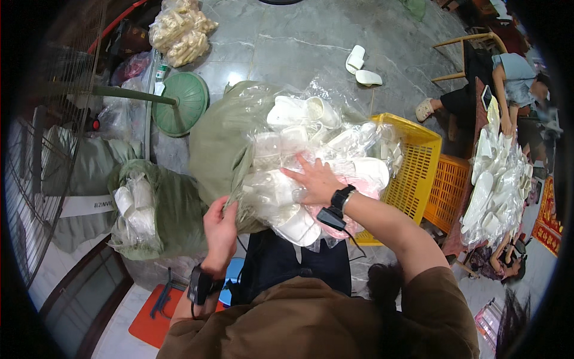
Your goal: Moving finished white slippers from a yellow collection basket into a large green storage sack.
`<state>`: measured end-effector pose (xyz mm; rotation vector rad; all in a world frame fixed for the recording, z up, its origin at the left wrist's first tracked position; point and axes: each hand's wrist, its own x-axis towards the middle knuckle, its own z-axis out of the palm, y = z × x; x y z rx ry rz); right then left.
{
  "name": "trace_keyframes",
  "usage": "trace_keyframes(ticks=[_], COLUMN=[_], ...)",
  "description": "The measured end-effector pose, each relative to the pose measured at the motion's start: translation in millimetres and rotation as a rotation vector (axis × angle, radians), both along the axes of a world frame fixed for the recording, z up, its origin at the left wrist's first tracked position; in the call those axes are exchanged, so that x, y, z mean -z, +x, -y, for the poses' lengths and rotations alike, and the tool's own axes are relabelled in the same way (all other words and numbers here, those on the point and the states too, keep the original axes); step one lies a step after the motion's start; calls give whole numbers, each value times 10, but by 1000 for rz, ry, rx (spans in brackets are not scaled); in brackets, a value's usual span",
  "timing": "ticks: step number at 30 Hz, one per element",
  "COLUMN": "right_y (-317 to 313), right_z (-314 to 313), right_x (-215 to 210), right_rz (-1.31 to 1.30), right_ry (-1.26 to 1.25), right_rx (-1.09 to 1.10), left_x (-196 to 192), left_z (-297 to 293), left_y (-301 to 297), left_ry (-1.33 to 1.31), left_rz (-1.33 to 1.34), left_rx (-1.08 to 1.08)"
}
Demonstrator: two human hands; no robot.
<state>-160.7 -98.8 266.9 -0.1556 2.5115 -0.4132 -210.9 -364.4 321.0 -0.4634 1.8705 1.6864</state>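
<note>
A large green woven sack [218,128] lies in front of me with its mouth toward the right. White slippers [299,224] in clear plastic bags are heaped at its mouth, a pink pair [365,188] among them. My left hand [220,230] is closed on the sack's edge at the near side. With fingers spread, my right hand [317,181] lies on the bagged slippers in the middle of the heap. Both wrists wear black devices on straps.
A yellow plastic crate [412,170] stands right of the heap, an orange crate [445,188] beyond it. Another sack of slippers [140,206] lies at left, near a green round base [182,105]. Loose white slippers [356,60] rest on the floor. A person [514,78] sits at a table of bagged slippers.
</note>
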Motion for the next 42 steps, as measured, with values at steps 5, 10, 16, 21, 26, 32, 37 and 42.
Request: trace_keyframes(ticks=[5,10,16,21,26,32,37,42], right_y=[-238,-410,-372,-409,-516,-296,-879,-1053], right_z=[852,1638,1940,1741,1416,643,-1286,-2328], right_x=[445,1530,2097,1508,678,-416,-65,1144], right_rz=[66,-83,121,48,-23,203,128,-555], right_ry=[87,188,64,79,229,-229,-1222,157], right_rx=[-157,-410,-93,-114,-272,-370,412,720], left_x=[-568,-400,-396,-315,360,1122,1283,1309], left_z=[155,131,88,-261,-829,-1011,-831,-786], left_y=[129,141,-183,-577,-1117,-1277,-1285,-1283], left_ry=[-153,10,-542,-889,-792,-910,-728,-696], left_rz=[-145,-104,-148,-564,-633,-543,-594,-648], left_rx=[159,42,663,841,863,1149,973,871])
